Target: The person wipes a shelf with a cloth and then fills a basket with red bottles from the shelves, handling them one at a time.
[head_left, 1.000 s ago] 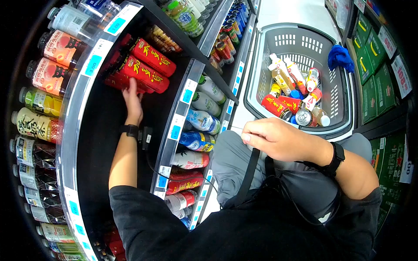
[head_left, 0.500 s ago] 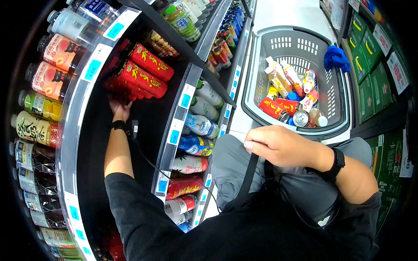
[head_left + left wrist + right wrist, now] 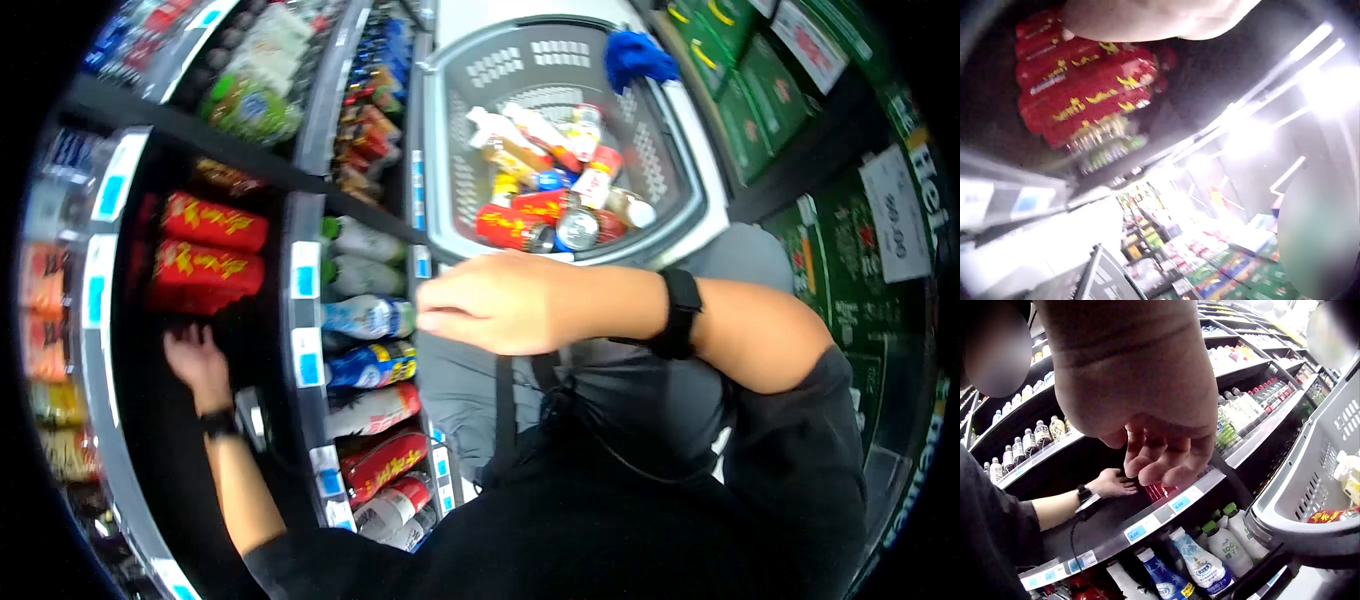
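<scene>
My left hand point(image 3: 200, 365) reaches into the dark shelf, fingers spread with nothing in them. Just beyond its fingertips lie red drink bottles point(image 3: 208, 268) with yellow lettering, on their sides in a stack. The left wrist view shows the same red bottles point(image 3: 1085, 87) in a row beside part of the hand. My right hand point(image 3: 500, 300) hangs over my knee in front of the shopping basket point(image 3: 440, 150). Its fingers point(image 3: 1175, 469) are loosely bent and hold nothing in the right wrist view.
The grey basket holds several drinks, including a red can point(image 3: 512, 228) and pale bottles, and a blue cloth point(image 3: 638, 60) hangs on its rim. Below the left hand's shelf lie more bottles point(image 3: 370, 318). Green boxes point(image 3: 745, 120) line the right side. A cable runs from the left wrist.
My left hand was at the red bottles a second ago; it has drawn back from them, fingers spread. The head view has swung right. The right hand stays over my knee.
</scene>
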Available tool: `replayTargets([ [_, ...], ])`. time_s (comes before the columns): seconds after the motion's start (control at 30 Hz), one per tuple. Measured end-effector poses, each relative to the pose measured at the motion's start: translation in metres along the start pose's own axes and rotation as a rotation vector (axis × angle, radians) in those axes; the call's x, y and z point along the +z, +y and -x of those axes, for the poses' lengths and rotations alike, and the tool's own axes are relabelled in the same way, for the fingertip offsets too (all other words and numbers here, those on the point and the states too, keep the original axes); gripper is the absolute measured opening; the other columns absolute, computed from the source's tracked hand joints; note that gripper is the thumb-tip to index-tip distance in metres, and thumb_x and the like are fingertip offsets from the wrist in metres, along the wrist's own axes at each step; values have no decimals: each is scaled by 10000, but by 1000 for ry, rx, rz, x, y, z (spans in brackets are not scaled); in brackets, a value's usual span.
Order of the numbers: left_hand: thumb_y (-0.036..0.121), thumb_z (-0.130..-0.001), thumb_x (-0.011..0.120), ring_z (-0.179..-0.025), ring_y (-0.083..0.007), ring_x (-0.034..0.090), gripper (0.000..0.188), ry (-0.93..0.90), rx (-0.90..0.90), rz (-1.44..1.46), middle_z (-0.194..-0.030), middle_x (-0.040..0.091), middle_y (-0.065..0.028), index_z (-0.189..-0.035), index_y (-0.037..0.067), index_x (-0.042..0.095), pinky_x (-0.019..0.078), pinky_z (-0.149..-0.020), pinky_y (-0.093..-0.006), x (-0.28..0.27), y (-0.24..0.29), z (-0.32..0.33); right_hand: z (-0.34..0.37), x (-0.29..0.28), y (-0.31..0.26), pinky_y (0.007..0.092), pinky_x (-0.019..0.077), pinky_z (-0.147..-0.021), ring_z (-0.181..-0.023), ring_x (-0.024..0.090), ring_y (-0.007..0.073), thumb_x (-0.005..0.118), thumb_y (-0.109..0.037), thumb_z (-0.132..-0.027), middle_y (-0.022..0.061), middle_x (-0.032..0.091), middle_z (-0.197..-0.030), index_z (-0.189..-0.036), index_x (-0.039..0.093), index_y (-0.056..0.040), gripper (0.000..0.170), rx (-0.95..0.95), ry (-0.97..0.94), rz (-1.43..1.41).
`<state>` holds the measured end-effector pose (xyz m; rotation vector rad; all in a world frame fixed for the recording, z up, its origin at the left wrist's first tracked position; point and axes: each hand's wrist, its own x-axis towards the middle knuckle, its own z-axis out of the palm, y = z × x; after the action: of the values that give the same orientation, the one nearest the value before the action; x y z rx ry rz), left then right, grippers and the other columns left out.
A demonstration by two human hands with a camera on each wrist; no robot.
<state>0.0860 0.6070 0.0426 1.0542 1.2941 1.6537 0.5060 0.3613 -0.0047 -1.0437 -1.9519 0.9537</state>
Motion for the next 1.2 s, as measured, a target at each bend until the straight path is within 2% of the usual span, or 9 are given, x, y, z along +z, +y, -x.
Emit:
replayTargets([
  [0.1,303,-1034,334,-1426,-319,259,526,-110,51,95,-1484,356,-200,-1449,-19,321,228,-1178,-455,49,35,127,-4,-7,2,472,469,-707,-799,611,393,477,-276,-991,209,605,-792,-883,565,-16,295,58,-7,38],
  [0.23,243,-1018,382,-1371,-313,375,476,-586,61,79,-1477,391,-189,-1421,-11,387,262,-1168,-440,70,19,227,-13,-40,-2,437,498,-664,-726,659,315,482,-341,-974,177,652,-775,-857,605,-23,360,134,43,-22],
  [0.3,198,-980,474,-1363,-303,393,449,-702,195,-278,-1469,410,-171,-1376,-11,443,289,-1145,-429,85,-11,255,-24,-57,26,341,472,-622,-640,580,174,510,-321,-986,78,596,-694,-913,615,-20,327,-90,297,81],
  [0.43,152,-886,616,-1352,-359,389,359,-884,702,-750,-1405,476,-174,-1219,21,587,276,-1116,-512,143,-53,288,-31,-105,53,249,442,-588,-639,555,77,507,-345,-986,15,573,-675,-908,633,-36,342,79,437,99],
  [0.67,265,-938,560,-1343,-355,382,352,-949,762,-874,-1343,520,-150,-1215,52,605,148,-1129,-618,190,-138,296,-13,-112,78,396,503,-797,-875,664,293,525,-282,-931,149,696,-957,-1102,664,-80,299,522,-141,591],
  [0.8,268,-937,539,-1326,-328,397,271,-897,762,-852,-1290,562,-109,-1069,76,677,91,-1142,-609,188,-160,303,-8,-112,94,388,495,-842,-970,655,296,536,-278,-925,165,687,-1043,-1186,635,-86,339,645,-385,632],
  [0.9,250,-932,539,-1314,-321,402,245,-897,734,-836,-1264,571,-97,-1029,80,686,85,-1142,-602,188,-157,304,-5,-132,96,384,491,-860,-990,651,298,534,-266,-930,176,682,-1066,-1191,631,-82,334,753,-283,538],
  [0.97,247,-951,516,-1334,-306,387,231,-908,721,-874,-1266,576,-61,-1030,104,679,74,-1144,-583,189,-156,304,6,-147,93,368,494,-842,-964,651,288,525,-252,-948,169,683,-1048,-1161,622,-37,318,533,-53,681],
  [1.2,247,-945,522,-1333,-308,377,225,-946,700,-868,-1256,579,-49,-1032,109,676,71,-1142,-587,188,-156,303,26,-178,100,354,504,-809,-920,652,267,518,-262,-964,119,685,-1064,-1142,627,-43,302,712,37,561],
])
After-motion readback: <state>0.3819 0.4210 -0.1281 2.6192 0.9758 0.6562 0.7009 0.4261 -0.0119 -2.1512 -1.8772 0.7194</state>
